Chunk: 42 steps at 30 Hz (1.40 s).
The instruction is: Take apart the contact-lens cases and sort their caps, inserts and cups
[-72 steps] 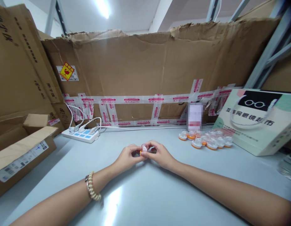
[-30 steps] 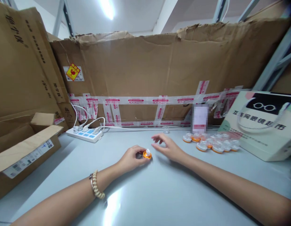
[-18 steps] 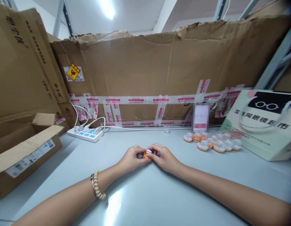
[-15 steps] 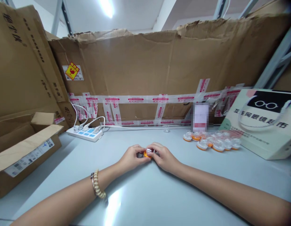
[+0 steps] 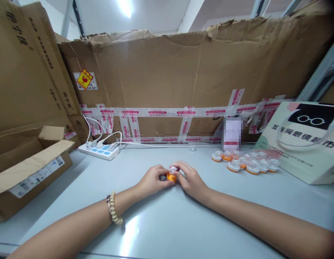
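Note:
Both hands meet over the middle of the grey table (image 5: 167,223). My left hand (image 5: 153,181) pinches a small orange round base (image 5: 171,177) from the left. My right hand (image 5: 190,178) pinches the same piece from the right, fingertips on the small white part (image 5: 173,169) sitting on top of it. A cluster of several similar orange-based pieces with clear caps (image 5: 245,162) lies to the right. One lone clear cap (image 5: 192,146) rests near the back wall.
Taped cardboard (image 5: 169,82) walls the back and left. A white power strip (image 5: 99,151) with plugged cables sits back left, an open cardboard box (image 5: 26,172) at left, and a paper bag with a glasses print (image 5: 304,140) at right. A blurred label (image 5: 232,133) stands behind the cluster.
My right hand let go of the piece, reached toward the back where a clear cap now lies, then came back. Both hands now pinch the orange piece again, without its clear cap.

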Tool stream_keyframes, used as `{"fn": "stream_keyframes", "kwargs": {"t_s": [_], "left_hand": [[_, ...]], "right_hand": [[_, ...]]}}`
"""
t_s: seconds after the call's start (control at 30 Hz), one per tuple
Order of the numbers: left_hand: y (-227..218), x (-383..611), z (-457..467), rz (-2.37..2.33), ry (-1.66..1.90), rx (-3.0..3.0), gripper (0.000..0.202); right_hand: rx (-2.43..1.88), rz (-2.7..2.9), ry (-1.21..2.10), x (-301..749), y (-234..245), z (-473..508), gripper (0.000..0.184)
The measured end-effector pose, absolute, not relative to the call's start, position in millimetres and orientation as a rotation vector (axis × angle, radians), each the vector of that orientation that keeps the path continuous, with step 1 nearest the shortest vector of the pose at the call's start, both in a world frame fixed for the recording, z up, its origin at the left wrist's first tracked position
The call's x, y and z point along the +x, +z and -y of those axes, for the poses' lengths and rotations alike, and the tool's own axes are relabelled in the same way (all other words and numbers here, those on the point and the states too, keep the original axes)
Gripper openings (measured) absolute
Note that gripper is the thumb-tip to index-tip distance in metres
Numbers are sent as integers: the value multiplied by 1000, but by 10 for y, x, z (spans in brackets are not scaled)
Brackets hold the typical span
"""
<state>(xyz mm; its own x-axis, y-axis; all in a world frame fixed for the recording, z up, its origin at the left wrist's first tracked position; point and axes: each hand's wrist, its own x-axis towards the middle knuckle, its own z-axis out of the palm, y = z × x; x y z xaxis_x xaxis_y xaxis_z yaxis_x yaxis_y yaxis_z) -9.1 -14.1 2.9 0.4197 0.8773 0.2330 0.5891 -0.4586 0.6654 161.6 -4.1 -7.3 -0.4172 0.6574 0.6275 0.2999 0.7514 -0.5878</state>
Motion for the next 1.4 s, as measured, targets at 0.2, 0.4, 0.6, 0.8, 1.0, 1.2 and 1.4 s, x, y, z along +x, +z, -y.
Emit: {"fn": "stream_keyframes", "kwargs": {"t_s": [0.2, 0.4, 0.6, 0.8, 1.0, 1.2, 1.4], "left_hand": [[36, -83, 158, -1277, 806, 2239, 25], [47, -141, 177, -1244, 825, 2213, 53], [418, -134, 252, -997, 1232, 2055, 34], [622, 13, 357, -710, 1344, 1723, 22], [778, 25, 299, -675, 1341, 1674, 13], [989, -54, 319, -887, 1462, 2051, 12], [883, -108, 300, -991, 1482, 2456, 10]], "right_hand": [[-708, 1819, 651, 1569, 134, 85, 23], [-547, 1523, 978, 1520, 505, 122, 18], [-572, 1486, 1069, 1571, 668, 241, 17], [-480, 1362, 1248, 1523, 619, 274, 24], [-485, 1353, 1324, 1528, 742, 203, 27], [-566, 1375, 1281, 1579, 807, 145, 16], [-624, 1477, 1346, 1584, 729, 150, 20]]}}
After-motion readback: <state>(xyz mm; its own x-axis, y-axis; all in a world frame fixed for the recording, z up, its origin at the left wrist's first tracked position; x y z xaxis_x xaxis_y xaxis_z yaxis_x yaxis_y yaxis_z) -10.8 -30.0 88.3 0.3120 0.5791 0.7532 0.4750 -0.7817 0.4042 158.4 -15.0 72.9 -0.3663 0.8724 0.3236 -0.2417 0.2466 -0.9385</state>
